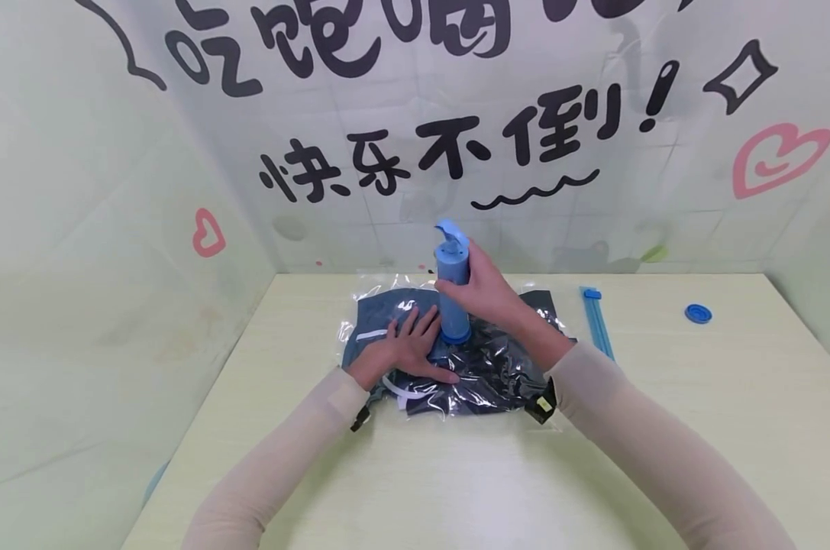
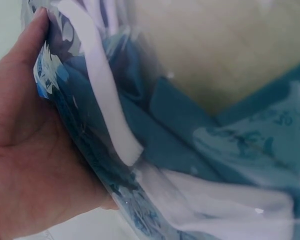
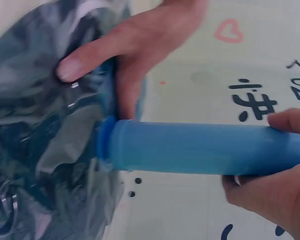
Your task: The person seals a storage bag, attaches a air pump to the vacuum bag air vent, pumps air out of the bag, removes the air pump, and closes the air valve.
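Observation:
A clear vacuum storage bag (image 1: 497, 374) with dark and blue-green folded clothes inside lies on the table. Upright on it stands a blue hand pump (image 1: 453, 298), its lower end against the bag's surface. My right hand (image 1: 486, 290) grips the upper part of the pump's barrel, fingers and thumb around it in the right wrist view. My left hand (image 1: 415, 347) rests flat on the bag with fingers spread, just left of the pump's base. In the left wrist view the palm lies along the wrinkled plastic, near white trim (image 2: 102, 75) on the clothes.
Right of the bag lies a blue zip slider strip (image 1: 597, 325). Farther right is a round blue cap (image 1: 698, 313). A white sheet with black lettering (image 1: 449, 145) hangs behind the pale table (image 1: 456, 481).

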{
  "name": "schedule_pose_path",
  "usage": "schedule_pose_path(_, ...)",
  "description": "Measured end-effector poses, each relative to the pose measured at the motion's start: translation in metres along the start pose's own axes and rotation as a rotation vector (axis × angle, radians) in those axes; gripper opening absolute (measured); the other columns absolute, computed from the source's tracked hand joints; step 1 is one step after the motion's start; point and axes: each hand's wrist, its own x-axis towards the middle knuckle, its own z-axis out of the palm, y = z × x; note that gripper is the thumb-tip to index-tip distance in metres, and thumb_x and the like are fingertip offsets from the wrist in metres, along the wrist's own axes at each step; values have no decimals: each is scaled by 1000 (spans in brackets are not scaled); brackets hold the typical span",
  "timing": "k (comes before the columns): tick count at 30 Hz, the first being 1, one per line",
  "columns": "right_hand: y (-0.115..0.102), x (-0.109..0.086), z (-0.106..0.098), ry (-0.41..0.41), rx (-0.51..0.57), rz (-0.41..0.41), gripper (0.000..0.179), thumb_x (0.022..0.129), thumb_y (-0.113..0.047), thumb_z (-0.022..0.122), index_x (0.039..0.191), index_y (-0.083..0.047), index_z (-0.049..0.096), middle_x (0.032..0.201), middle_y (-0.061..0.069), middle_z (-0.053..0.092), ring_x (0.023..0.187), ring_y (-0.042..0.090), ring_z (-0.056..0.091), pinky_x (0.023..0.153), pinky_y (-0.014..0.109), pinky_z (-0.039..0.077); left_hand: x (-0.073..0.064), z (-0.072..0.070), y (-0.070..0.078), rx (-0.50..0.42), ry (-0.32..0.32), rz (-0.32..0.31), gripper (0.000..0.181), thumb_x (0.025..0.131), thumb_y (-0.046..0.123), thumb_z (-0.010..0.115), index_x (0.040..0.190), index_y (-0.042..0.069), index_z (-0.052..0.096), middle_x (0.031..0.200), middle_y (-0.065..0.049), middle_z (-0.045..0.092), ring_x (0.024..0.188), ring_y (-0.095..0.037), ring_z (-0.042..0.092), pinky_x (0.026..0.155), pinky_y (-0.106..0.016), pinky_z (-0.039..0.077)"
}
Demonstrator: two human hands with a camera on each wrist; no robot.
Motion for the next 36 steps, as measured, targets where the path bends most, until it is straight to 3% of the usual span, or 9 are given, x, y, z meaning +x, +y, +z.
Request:
schedule_pose_path(2, -4, 1, -2, -29, 29, 40, 62, 93, 0, 68, 147, 3, 38, 139, 21, 51, 131, 35, 48, 108, 55, 36, -1, -1, 1, 1, 0, -2, 120, 83, 80, 59, 163, 18, -5, 167, 1, -19, 150, -31, -20, 115, -63, -4)
schedule_pose_path(5, -7, 2, 0, -8, 69, 106, 51, 89, 1, 67, 137, 3, 49, 133, 22, 56, 125, 35, 52, 106, 55, 37, -4, -4, 3, 11, 0, -2, 119, 84, 79, 59, 164, 17, -3, 168, -1, -17, 150, -32, -19, 116, -62, -3)
schedule_pose_path(10, -3, 3, 11, 146, 180, 147, 52, 79, 8, 68, 127, 0, 50, 115, 21, 62, 106, 34, 58, 93, 50, 43, -10, -6, 7, 20, 13, 12, 117, 86, 76, 60, 164, 15, -2, 168, -2, -13, 151, -34, -15, 116, -63, 0)
schedule_pose_path(14, 2, 4, 20, 249, 246, 102, 54, 80, 8, 70, 128, 0, 47, 107, 18, 64, 101, 32, 61, 86, 46, 46, -13, -8, 8, 23, 32, 21, 116, 85, 76, 61, 164, 15, 0, 169, -3, -10, 151, -34, -13, 116, -63, 2)
schedule_pose_path(20, 10, 5, 23, 338, 163, 57, 59, 87, -21, 83, 127, -4, 42, 115, 13, 59, 106, 26, 61, 93, 46, 45, -13, -8, 8, 14, 33, 31, 116, 85, 76, 61, 164, 15, 1, 169, -3, -11, 151, -35, -13, 116, -64, 2)
schedule_pose_path(25, 17, 3, 20, 315, -62, 9, 71, 86, -35, 84, 135, -5, 44, 124, 13, 56, 113, 29, 57, 92, 51, 47, -13, -7, 6, 9, 27, 23, 116, 85, 75, 61, 164, 16, 0, 169, -2, -12, 151, -34, -14, 116, -63, 0)
schedule_pose_path(31, 21, -1, 13, 290, -271, 24, 82, 83, -40, 85, 142, 0, 45, 128, 18, 55, 116, 35, 56, 93, 55, 48, -13, -6, 7, -5, 23, 21, 116, 85, 75, 62, 164, 17, 0, 169, -3, -12, 151, -35, -14, 116, -63, 0)
schedule_pose_path(36, 18, -4, 6, 216, -274, -15, 76, 85, -31, 85, 140, 3, 45, 129, 21, 58, 115, 36, 60, 93, 54, 50, -13, -5, 5, -7, 20, 9, 117, 85, 76, 61, 164, 18, -2, 168, -2, -14, 151, -34, -16, 116, -63, -1)
